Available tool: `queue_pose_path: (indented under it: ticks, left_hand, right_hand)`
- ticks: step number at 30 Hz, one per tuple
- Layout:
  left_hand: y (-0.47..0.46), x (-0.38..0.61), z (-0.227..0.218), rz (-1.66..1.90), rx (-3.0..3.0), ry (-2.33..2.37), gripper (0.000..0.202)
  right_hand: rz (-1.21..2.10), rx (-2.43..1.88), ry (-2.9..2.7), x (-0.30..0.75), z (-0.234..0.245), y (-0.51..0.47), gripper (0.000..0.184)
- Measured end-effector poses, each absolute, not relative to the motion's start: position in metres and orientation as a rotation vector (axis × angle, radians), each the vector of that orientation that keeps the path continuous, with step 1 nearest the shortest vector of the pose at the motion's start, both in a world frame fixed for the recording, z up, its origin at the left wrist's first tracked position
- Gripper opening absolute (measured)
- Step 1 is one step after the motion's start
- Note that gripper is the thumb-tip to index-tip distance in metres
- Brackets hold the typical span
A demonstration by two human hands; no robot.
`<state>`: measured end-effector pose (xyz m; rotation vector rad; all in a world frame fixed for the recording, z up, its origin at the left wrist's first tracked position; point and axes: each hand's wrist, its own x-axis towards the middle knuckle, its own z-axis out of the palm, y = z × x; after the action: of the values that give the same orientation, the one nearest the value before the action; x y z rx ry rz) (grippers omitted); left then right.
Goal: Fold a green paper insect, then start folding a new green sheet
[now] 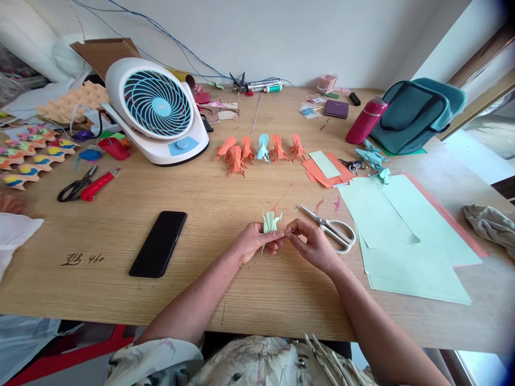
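Both my hands meet at the middle of the wooden table (225, 209) over a small light-green folded paper figure (271, 221). My left hand (255, 241) is closed around the figure's lower part. My right hand (311, 244) pinches a thin flap of it from the right. The figure's narrow strips stick up above my fingers. White-handled scissors (333, 228) lie just right of my right hand.
A black phone (159, 243) lies left of my hands. A row of orange and blue folded figures (259, 149) stands farther back. Light-green sheets (406, 236) cover the right side. A white fan (155, 110), black scissors (76, 185), a red bottle (366, 120) and a teal bag (418, 112) stand around.
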<state>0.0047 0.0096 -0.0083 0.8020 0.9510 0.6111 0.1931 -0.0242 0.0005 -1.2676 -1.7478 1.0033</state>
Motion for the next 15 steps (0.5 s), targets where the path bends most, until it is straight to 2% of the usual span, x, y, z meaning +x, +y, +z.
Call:
queue_pose_path:
  ticks: [8,15]
  left_hand:
    - [0.0099,0.0047,-0.0078,0.595,0.747,0.972,0.036]
    - [0.0095,0.0035,-0.0048,0.57,0.714,0.956,0.036]
  right_hand:
    - [0.926,-1.241,-1.792,0.1927,0.0002,-0.0249,0.007]
    - [0.872,-1.231,-1.813,0.1911,-0.0007,-0.0251,0.009]
